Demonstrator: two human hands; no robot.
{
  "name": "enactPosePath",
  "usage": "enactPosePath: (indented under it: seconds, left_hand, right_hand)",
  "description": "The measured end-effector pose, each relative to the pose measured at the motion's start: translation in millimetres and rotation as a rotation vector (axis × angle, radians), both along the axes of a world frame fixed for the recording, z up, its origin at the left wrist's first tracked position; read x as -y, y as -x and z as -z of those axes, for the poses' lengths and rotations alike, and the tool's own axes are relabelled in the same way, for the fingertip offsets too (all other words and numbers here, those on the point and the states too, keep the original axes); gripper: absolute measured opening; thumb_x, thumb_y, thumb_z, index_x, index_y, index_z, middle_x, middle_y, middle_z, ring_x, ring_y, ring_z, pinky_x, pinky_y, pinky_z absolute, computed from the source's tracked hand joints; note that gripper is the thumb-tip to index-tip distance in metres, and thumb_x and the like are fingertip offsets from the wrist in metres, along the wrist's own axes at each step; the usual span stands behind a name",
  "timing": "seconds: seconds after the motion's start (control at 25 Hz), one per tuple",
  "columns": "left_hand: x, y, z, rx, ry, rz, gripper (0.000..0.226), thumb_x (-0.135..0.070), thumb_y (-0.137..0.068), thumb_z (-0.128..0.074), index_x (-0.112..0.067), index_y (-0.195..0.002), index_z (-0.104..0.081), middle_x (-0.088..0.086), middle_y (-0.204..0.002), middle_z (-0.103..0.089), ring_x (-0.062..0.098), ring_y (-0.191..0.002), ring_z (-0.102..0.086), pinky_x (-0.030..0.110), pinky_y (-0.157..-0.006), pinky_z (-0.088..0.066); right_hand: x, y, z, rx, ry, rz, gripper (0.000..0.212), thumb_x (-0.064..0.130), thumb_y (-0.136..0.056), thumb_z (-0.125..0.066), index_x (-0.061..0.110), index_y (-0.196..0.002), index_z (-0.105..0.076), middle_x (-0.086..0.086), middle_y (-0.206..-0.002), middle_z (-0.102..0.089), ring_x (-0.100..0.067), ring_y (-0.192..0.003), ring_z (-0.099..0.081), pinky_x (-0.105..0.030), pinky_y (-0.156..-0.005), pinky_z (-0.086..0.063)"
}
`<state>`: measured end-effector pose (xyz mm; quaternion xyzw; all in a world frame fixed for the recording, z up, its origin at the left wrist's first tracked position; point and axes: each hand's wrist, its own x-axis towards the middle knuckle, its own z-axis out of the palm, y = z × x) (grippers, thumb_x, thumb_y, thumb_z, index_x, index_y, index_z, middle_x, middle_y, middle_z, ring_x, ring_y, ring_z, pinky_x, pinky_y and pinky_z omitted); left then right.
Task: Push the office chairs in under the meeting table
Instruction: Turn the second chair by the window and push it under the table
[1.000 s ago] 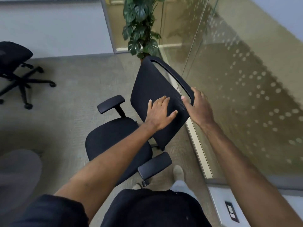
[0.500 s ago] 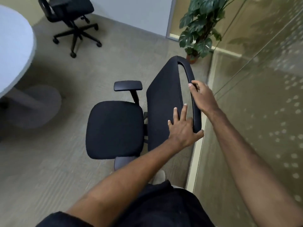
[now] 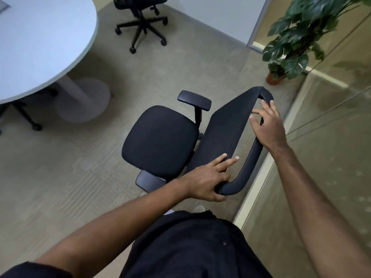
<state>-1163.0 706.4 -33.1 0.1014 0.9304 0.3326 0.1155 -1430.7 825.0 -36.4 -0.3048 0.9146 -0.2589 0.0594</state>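
PROGRESS: none pushed in; near office chair (image 3: 160, 137) well apart from meeting table (image 3: 40, 43), second chair (image 3: 140, 9) also out | HANDS: left hand (image 3: 206, 181) gripping backrest frame (image 3: 249, 161); right hand (image 3: 267, 125) loosely spread on frame top | ROOM: beige carpet (image 3: 60, 177); glass wall (image 3: 331, 157) just beside; potted plant (image 3: 297, 41) in corner
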Motion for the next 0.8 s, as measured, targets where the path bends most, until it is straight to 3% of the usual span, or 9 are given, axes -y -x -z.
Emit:
enactPosePath:
  seconds: [0.08,0.16,0.32,0.4,0.48,0.6,0.8]
  left_hand:
    - [5.6,-20.3,-8.4,0.021,-0.021,-0.033,0.050,-0.064,-0.092,-0.067,-0.016,-0.101,-0.066,-0.008,-0.177,0.001,0.015,-0.163,0.010,0.052,-0.110,-0.051]
    - [10.6,-41.7,-12.7,0.036,-0.017,-0.061,0.053,-0.069,-0.095,-0.061,-0.016,-0.092,-0.069,-0.014,-0.176,-0.003,0.008,-0.162,0.006,0.048,-0.098,-0.057]
    - [20.4,-80.0,-21.3,0.045,-0.007,-0.100,0.049,-0.069,-0.092,-0.065,-0.026,-0.076,-0.051,-0.022,-0.174,-0.009,0.005,-0.161,-0.005,0.042,-0.095,-0.058]
    - [26.9,-98.7,-22.6,0.045,0.008,-0.119,0.049,-0.070,-0.091,-0.064,-0.027,-0.076,-0.046,-0.026,-0.173,-0.007,0.004,-0.161,-0.010,0.041,-0.094,-0.058]
    - [34.4,-119.4,-22.5,0.040,0.040,-0.146,0.051,-0.071,-0.091,-0.062,-0.026,-0.075,-0.048,-0.028,-0.173,-0.005,0.004,-0.160,-0.014,0.036,-0.095,-0.056]
    - [47.4,-147.9,-18.6,0.039,0.096,-0.228,0.053,-0.072,-0.090,-0.062,-0.019,-0.081,-0.060,-0.024,-0.174,-0.007,0.005,-0.155,-0.031,0.027,-0.094,-0.053]
    - [68.9,-179.3,-8.4,-0.006,0.143,-0.387,0.054,-0.071,-0.083,-0.066,-0.019,-0.075,-0.062,-0.007,-0.165,-0.041,0.015,-0.130,-0.063,0.028,-0.089,-0.054]
  right_hand:
    - [-4.4,-8.8,2.2,-0.002,0.044,-0.017,0.030,0.036,-0.095,-0.060,0.015,-0.111,-0.073,-0.010,-0.160,-0.049,-0.025,-0.159,-0.025,-0.045,-0.128,-0.023]
    - [-11.9,-24.5,6.7,-0.026,0.124,0.014,0.022,0.034,-0.092,-0.061,0.014,-0.099,-0.070,-0.015,-0.150,-0.058,-0.028,-0.155,-0.032,-0.049,-0.127,-0.025]
    - [-26.4,-62.3,3.0,-0.052,0.339,0.042,0.017,0.026,-0.087,-0.062,0.011,-0.093,-0.058,-0.016,-0.127,-0.056,-0.028,-0.133,-0.052,-0.039,-0.109,-0.044]
    - [-28.9,-77.5,-3.8,-0.065,0.312,-0.111,0.026,0.026,-0.087,-0.062,0.011,-0.108,-0.063,-0.012,-0.132,-0.055,-0.023,-0.128,-0.054,-0.031,-0.107,-0.043]
    - [-28.7,-92.1,-5.6,-0.088,0.225,-0.316,0.034,0.029,-0.089,-0.058,0.015,-0.119,-0.070,-0.003,-0.134,-0.064,-0.021,-0.127,-0.059,-0.037,-0.114,-0.041]
    - [-26.3,-120.1,-0.4,-0.128,0.172,-0.407,0.033,0.032,-0.090,-0.052,0.021,-0.105,-0.080,0.005,-0.112,-0.078,-0.021,-0.112,-0.070,-0.050,-0.116,-0.041]
    - [-1.4,-163.1,4.0,-0.135,0.176,-0.358,0.027,0.033,-0.088,-0.056,0.023,-0.088,-0.081,0.009,-0.092,-0.079,-0.021,-0.089,-0.073,-0.044,-0.105,-0.049]
